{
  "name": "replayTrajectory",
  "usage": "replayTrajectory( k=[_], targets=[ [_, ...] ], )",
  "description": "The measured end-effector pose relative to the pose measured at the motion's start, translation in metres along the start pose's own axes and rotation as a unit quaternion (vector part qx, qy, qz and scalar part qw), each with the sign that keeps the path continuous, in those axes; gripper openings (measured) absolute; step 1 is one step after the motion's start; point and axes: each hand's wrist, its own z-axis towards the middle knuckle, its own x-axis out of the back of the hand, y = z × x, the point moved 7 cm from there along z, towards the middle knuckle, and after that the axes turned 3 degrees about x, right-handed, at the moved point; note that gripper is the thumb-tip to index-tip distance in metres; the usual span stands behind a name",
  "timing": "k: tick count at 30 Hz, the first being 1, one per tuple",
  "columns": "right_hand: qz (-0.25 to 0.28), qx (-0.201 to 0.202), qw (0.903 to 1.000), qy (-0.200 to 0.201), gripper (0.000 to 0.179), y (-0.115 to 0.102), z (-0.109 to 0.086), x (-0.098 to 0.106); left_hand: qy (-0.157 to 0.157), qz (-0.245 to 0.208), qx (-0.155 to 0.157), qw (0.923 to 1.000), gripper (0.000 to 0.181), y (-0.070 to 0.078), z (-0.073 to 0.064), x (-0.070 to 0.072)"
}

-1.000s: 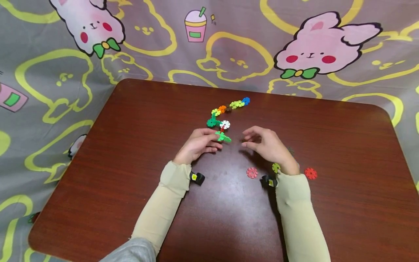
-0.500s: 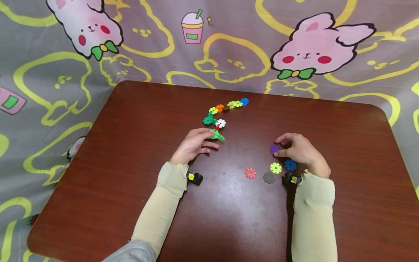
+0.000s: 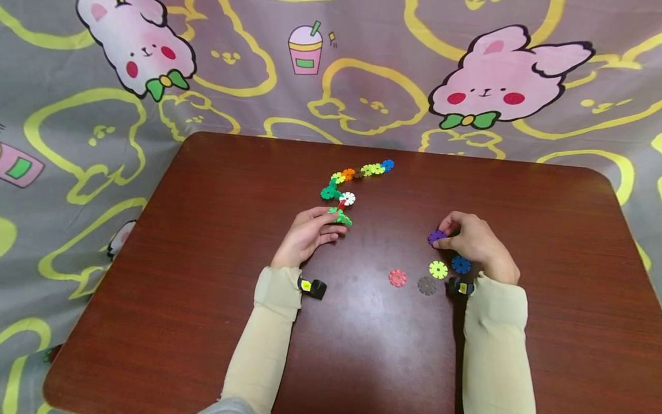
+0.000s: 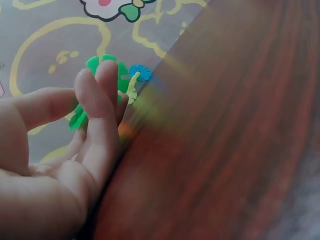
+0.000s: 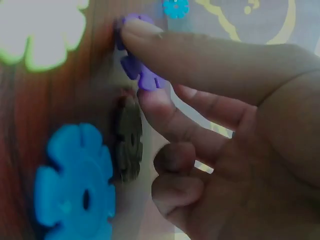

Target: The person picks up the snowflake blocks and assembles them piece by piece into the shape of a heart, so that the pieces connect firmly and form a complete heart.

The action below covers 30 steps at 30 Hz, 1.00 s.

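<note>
My left hand (image 3: 308, 231) pinches a bright green notched disc (image 3: 341, 217) between thumb and fingers, at the near end of a linked chain. Beyond it the chain runs through a red disc seen edge-on, a white disc (image 3: 347, 199), dark green ones (image 3: 328, 192), yellow, orange and brown ones, to a blue disc (image 3: 387, 165) at the far end. To the right, my right hand (image 3: 478, 240) pinches a purple notched disc (image 3: 436, 237) between thumb and index finger. In the right wrist view a dark brownish disc (image 5: 130, 140) lies just past the purple one, near the curled fingers.
Loose notched discs lie on the brown table (image 3: 207, 230) near my right wrist: pink-red (image 3: 397, 278), grey (image 3: 427, 286), yellow-green (image 3: 438, 269) and dark blue (image 3: 461, 264). A patterned cloth (image 3: 372, 34) hangs behind the table's far edge.
My right hand has moved right, away from the chain, and gone from empty to pinching the purple disc. The left hand keeps its pinch on the green disc, having shifted slightly left.
</note>
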Motion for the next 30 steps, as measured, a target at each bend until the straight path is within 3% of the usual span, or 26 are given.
replayTrajectory(
  k=[5, 8, 12, 16, 21, 30],
  targets=[
    [0.030, 0.015, 0.9990, 0.027, 0.022, -0.010, 0.004, 0.000, -0.006, -0.014, -0.012, 0.9998, 0.028, 0.001, 0.000, 0.000],
    [0.120, 0.035, 0.9912, 0.043, 0.022, -0.022, 0.011, -0.006, -0.007, -0.011, -0.018, 0.9998, 0.026, 0.002, 0.000, 0.001],
    [0.275, 0.051, 0.9596, 0.029, 0.027, -0.042, 0.022, -0.022, -0.002, -0.003, -0.028, 0.9996, 0.024, 0.004, -0.001, 0.001],
    [0.363, 0.033, 0.9313, -0.012, 0.025, -0.059, 0.030, -0.046, -0.004, 0.005, -0.035, 0.9994, 0.023, 0.005, -0.001, -0.001],
    [0.400, 0.010, 0.9158, -0.031, 0.026, -0.074, 0.039, -0.068, -0.010, 0.008, -0.037, 0.9992, 0.023, 0.006, 0.000, -0.005],
    [0.407, -0.002, 0.9132, -0.012, 0.026, -0.090, 0.046, -0.084, -0.008, -0.004, -0.029, 0.9995, 0.021, 0.005, 0.000, -0.004]
  ],
)
